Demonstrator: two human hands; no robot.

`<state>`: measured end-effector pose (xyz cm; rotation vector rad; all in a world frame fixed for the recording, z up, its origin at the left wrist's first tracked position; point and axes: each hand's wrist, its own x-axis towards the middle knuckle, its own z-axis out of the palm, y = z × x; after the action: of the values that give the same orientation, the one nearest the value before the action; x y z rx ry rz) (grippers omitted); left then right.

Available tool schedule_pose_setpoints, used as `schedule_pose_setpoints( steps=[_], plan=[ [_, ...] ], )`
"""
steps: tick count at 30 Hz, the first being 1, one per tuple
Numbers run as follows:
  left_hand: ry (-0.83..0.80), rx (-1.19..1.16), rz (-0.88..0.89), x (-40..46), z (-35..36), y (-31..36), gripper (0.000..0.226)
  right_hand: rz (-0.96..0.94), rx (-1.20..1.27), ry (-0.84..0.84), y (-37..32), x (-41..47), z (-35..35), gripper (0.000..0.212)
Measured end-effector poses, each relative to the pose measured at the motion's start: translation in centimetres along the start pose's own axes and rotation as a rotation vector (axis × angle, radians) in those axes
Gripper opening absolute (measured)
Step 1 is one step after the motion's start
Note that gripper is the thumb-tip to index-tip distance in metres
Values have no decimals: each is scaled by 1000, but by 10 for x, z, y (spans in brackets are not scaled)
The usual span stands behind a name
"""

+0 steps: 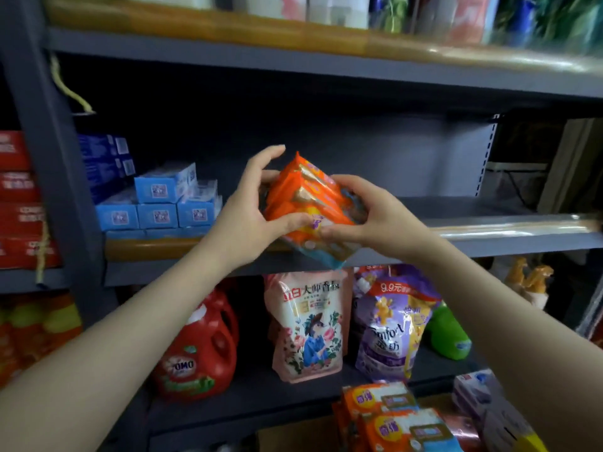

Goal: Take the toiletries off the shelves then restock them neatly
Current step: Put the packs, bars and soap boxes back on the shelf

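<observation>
Holding the orange soap pack (310,203) tilted over the grey shelf's edge (489,243), my left hand (248,220) and right hand (378,220) each keep a curled grip round it; blue boxes (163,203) stacked left, bare back panel (375,148) behind.

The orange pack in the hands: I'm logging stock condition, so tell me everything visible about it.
The orange pack is a glossy plastic-wrapped bundle of several flat orange bars with gold bands and a pale blue lower end. It looks intact, though blurred. It is tilted, top corner pointing up and back, held in front of the middle shelf, above its front edge. The left hand grips its left side, thumb on the front; the right hand grips its right side.
</observation>
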<state>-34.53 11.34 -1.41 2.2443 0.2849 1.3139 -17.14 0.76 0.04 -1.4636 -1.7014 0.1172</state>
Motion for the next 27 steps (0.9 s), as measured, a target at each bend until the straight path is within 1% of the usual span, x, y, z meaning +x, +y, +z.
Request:
schedule_pose_setpoints(
  steps=[1,2,4,5,7,8,10,14,17,21,23,27],
  plan=[
    [24,190,21,8,-8,-6,79,-2,-22,12,0,9,-2,78],
    [39,428,71,14,-17,-13,75,-5,-70,28,1,18,-4,78],
    [16,859,254,20,-32,-31,68,-10,-180,61,7,37,-4,76],
    [-19,999,338,21,-38,-40,66,5,-198,71,10,46,-3,74],
    [-58,1152,429,17,-47,-61,59,65,-168,70,16,63,-2,70],
    [-71,1186,430,14,-49,-69,56,87,-152,60,19,72,-2,69],
    [-71,1190,377,10,-49,-78,53,92,-165,34,23,91,-1,68],
    [27,1142,344,13,-47,-88,43,76,-280,19,36,127,11,71],
    [69,1090,343,14,-48,-90,36,95,-357,-42,54,151,28,74],
    [142,1041,278,22,-48,-88,34,125,-373,-97,74,176,50,75],
    [166,1037,282,23,-46,-90,34,122,-367,-114,80,187,55,74],
    [178,1030,306,22,-44,-93,32,127,-401,-257,89,213,60,67]
  ],
)
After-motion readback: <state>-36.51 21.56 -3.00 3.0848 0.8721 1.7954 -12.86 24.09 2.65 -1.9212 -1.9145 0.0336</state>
